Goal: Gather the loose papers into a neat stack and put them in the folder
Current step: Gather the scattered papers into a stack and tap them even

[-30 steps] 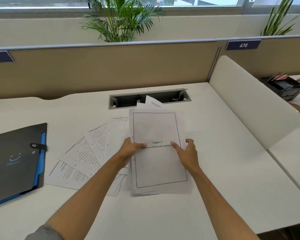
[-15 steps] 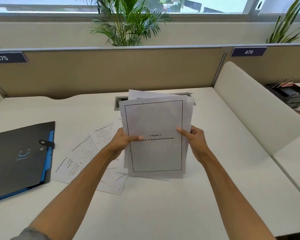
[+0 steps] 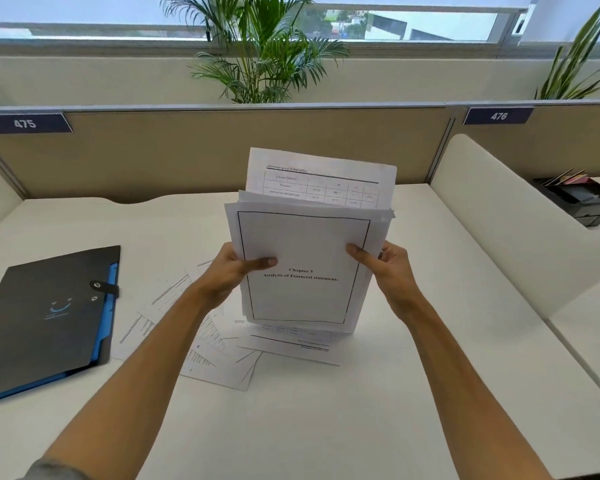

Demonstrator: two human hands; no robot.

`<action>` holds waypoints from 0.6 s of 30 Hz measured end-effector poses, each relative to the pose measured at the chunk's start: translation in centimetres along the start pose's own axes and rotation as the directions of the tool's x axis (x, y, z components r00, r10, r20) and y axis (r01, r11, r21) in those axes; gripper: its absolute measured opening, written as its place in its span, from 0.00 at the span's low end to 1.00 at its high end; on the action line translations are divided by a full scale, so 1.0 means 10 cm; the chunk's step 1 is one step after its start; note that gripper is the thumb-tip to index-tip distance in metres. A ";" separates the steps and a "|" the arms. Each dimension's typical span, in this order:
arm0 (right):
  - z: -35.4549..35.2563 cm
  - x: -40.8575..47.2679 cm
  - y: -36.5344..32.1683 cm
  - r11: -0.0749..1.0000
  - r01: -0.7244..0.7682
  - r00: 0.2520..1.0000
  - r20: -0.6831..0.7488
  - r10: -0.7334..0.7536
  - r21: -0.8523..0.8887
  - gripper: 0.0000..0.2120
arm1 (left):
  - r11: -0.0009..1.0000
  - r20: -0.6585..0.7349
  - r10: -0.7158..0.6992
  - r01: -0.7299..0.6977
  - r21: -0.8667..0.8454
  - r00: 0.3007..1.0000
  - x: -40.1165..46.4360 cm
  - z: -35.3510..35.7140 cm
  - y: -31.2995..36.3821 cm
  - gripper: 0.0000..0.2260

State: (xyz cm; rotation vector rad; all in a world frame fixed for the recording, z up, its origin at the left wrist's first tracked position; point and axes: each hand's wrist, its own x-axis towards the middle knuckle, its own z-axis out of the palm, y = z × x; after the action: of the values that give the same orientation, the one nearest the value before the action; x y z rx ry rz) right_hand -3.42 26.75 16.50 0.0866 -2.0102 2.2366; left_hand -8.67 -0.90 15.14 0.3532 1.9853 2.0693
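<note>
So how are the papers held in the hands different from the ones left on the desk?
The held stack stands upright, gripped at its sides by the left hand and the right hand; the loose sheets lie flat on the desk. The held stack is roughly bunched, with one table page poking out on top; the loose sheets are fanned at mixed angles. The held stack shows a bordered title page; the loose sheets show dense text. Both are white printed pages.

Both arms extended, left hand (image 3: 230,271) and right hand (image 3: 388,268) seemingly pinching

White desk (image 3: 326,427): folder (image 3: 45,317), loose papers (image 3: 219,355).
</note>
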 end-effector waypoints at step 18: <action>0.21 -0.18 -0.13 0.980 0.190 0.966 -0.170 -0.197 -0.057 0.09 | 0.994 -0.146 0.106 -0.103 0.030 0.984 -0.08 0.17 0.07 0.14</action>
State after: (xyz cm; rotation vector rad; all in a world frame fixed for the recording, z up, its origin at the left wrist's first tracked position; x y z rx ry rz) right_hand -1.54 24.71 17.80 0.0757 -1.8678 2.0097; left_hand -7.37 0.37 15.86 0.3240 2.1177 2.1976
